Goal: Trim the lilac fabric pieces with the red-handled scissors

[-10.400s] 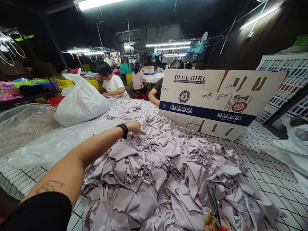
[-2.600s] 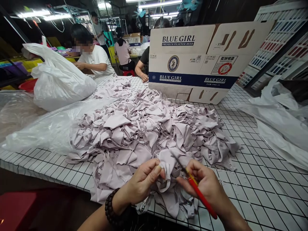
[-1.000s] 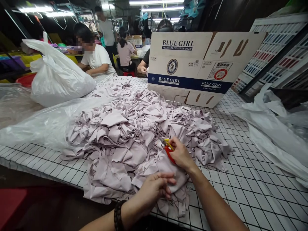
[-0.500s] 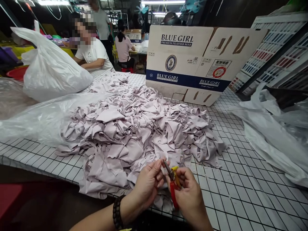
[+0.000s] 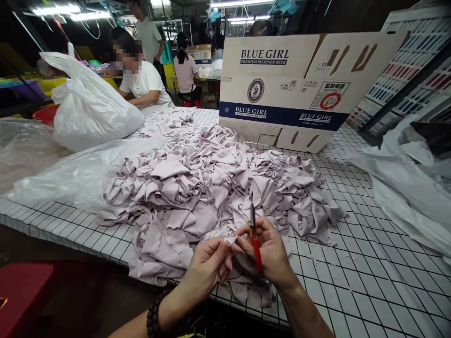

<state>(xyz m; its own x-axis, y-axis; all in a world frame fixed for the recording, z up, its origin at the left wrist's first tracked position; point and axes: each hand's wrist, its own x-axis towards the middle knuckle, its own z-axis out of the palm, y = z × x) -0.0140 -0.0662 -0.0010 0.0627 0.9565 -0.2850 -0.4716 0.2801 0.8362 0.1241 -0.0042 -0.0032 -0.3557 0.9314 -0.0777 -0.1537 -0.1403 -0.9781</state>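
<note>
A big heap of pale lilac fabric pieces (image 5: 211,188) covers the white grid-topped table (image 5: 369,291). At its near edge my left hand (image 5: 207,265), with a dark bead bracelet on the wrist, pinches a small fabric piece (image 5: 230,240). My right hand (image 5: 269,256) is closed around red-handled snips (image 5: 254,239), whose blades point upward just right of that piece. Both hands are close together, almost touching.
An opened Blue Girl beer carton (image 5: 296,94) stands behind the heap. A full white plastic bag (image 5: 89,112) and clear plastic sheeting (image 5: 70,173) lie at left, more white plastic (image 5: 405,188) at right. Other people (image 5: 141,77) sit at the table's far end.
My hands rose slightly and shifted right. The snips have turned, so the blades now point upward. My left hand holds a small fabric piece close beside them.
</note>
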